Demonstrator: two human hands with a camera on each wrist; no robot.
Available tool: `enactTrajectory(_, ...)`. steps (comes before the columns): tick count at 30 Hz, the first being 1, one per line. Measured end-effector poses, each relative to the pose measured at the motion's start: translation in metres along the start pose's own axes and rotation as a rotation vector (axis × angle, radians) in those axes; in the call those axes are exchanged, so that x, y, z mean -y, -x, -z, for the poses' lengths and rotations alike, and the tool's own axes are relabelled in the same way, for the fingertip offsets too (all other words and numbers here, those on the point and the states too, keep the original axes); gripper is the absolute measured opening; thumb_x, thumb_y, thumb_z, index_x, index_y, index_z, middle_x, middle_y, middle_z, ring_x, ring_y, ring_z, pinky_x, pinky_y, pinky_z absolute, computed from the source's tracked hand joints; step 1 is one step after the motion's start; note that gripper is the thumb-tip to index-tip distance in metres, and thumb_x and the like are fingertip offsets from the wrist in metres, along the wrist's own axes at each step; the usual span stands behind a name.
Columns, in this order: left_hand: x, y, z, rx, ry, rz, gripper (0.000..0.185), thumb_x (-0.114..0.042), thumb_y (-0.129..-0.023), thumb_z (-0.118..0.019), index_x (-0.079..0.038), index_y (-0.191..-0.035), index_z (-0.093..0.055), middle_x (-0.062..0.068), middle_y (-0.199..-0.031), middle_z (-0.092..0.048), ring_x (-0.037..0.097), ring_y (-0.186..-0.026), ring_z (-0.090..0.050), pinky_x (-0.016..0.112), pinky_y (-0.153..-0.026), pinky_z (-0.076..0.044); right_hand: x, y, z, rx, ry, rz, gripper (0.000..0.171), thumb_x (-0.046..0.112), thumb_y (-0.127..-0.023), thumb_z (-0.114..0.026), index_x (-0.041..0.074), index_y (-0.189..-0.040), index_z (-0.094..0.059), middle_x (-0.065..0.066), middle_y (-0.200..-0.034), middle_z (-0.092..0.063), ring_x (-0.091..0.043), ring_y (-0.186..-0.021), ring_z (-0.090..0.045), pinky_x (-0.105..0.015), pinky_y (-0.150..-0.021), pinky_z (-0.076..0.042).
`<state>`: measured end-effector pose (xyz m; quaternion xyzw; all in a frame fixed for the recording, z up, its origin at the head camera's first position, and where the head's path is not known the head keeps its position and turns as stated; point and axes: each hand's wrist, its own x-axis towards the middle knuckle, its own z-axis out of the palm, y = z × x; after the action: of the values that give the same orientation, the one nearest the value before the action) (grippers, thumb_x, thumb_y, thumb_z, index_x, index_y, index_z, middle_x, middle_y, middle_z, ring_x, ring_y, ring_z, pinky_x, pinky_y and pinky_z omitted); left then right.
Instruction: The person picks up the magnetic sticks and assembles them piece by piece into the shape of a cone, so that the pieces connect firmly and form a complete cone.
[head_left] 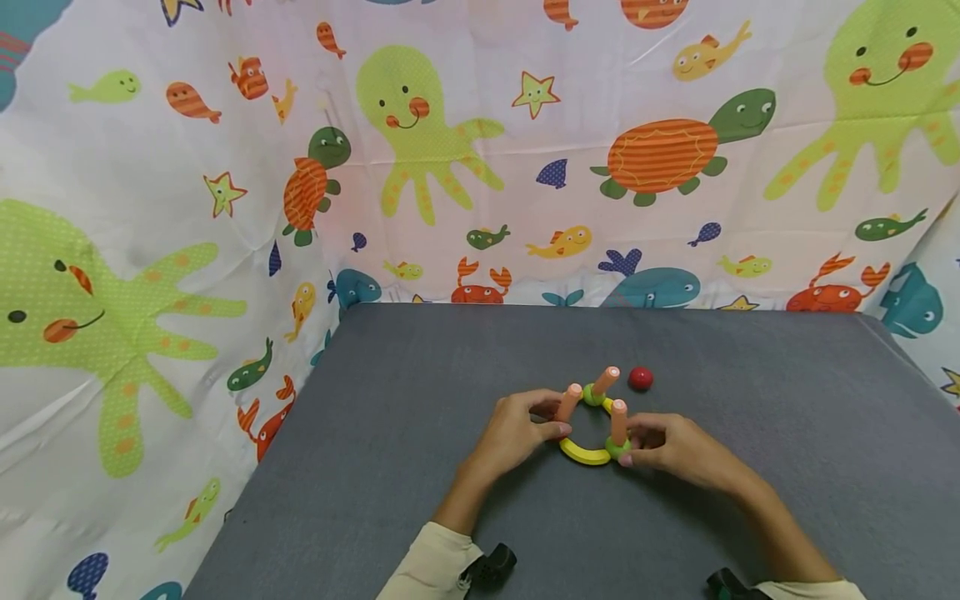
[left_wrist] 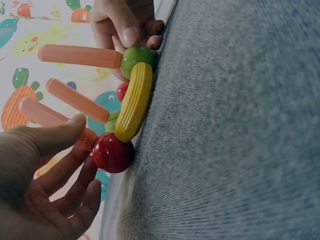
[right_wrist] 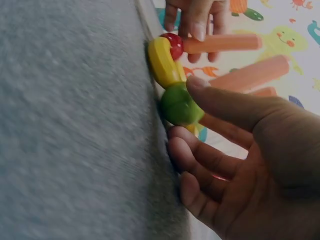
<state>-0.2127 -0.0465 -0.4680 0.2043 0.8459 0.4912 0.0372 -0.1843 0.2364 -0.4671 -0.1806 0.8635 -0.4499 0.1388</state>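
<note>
A ring of toy building pieces lies on the table, with yellow curved bars (head_left: pixel 585 454) joining coloured balls. On the ring's left, my left hand (head_left: pixel 517 429) pinches an upright orange rod (head_left: pixel 568 402) just above its red ball (left_wrist: pixel 114 152). My right hand (head_left: pixel 678 450) holds the near-right green ball (right_wrist: pixel 180 104) between thumb and fingers; another orange rod (head_left: pixel 618 421) rises from that ball. At the back, a third orange rod (head_left: pixel 605 381) leans on a second green ball (head_left: pixel 592 395), touched by neither hand. Fingers partly hide the ring's sides.
A loose red ball (head_left: pixel 641 378) sits just behind the ring, to the right. The grey cloth-covered table (head_left: pixel 420 358) reaches back to a hanging curtain (head_left: pixel 450 242) printed with sea animals, which also runs along the left side.
</note>
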Motion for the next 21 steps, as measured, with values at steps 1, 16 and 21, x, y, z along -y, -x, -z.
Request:
enactTrajectory(1,0.001,0.0,0.0,-0.003,0.001,-0.006,0.03,-0.016,-0.092,-0.085,-0.02,-0.12,-0.079,-0.007,-0.108,-0.078,0.007,-0.1,-0.071,0.026,-0.087,-0.056,0.0,0.0,0.002,0.007,-0.008,0.002,0.024,0.025,-0.093,-0.083,0.013,-0.111,-0.072,-0.004,-0.09,-0.065,-0.013,-0.079,-0.061,-0.025,-0.066,-0.048)
enactTrajectory(16,0.001,0.0,0.003,-0.018,-0.042,0.006,0.024,-0.02,-0.093,-0.084,-0.017,-0.117,-0.081,-0.006,-0.11,-0.079,0.005,-0.097,-0.07,0.023,-0.084,-0.056,0.004,-0.015,0.018,-0.32,0.203,-0.061,0.026,0.024,-0.1,-0.077,0.01,-0.121,-0.076,-0.006,-0.106,-0.075,-0.02,-0.091,-0.067,-0.031,-0.073,-0.054)
enactTrajectory(21,0.0,0.0,0.002,-0.015,-0.042,0.016,0.025,-0.02,-0.092,-0.085,-0.017,-0.117,-0.081,-0.006,-0.107,-0.079,0.005,-0.098,-0.07,0.022,-0.084,-0.056,0.0,-0.025,0.026,-0.422,0.236,-0.059,0.035,0.024,-0.101,-0.075,0.006,-0.131,-0.071,-0.017,-0.119,-0.071,-0.034,-0.103,-0.069,-0.039,-0.078,-0.055)
